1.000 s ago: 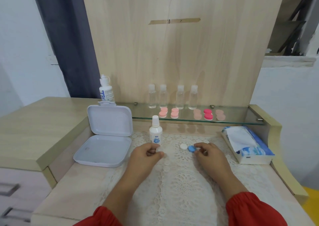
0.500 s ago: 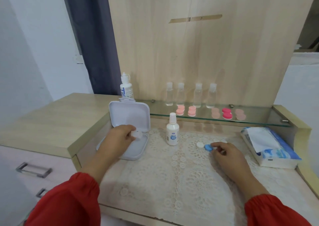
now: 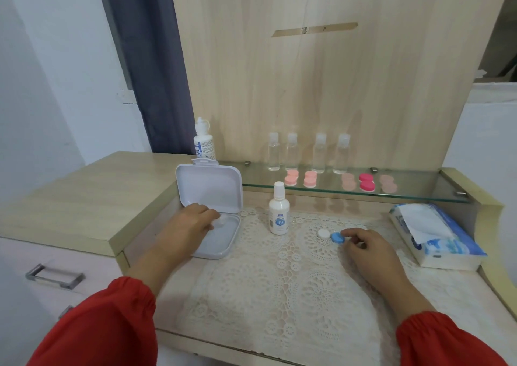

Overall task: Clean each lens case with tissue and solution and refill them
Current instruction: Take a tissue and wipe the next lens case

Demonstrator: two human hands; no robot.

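Head view, left hand (image 3: pixel 193 220) inside open white box (image 3: pixel 212 189), right hand (image 3: pixel 366 249) pinching blue cap (image 3: pixel 337 237)

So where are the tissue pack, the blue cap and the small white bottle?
tissue pack (image 3: pixel 447 242): head view, blue wrapper top.
blue cap (image 3: pixel 337 238): head view, its top face.
small white bottle (image 3: pixel 279 220): head view, label.

Both hands forward, left hand (image 3: pixel 193 220) and right hand (image 3: pixel 366 246), fingers curled.
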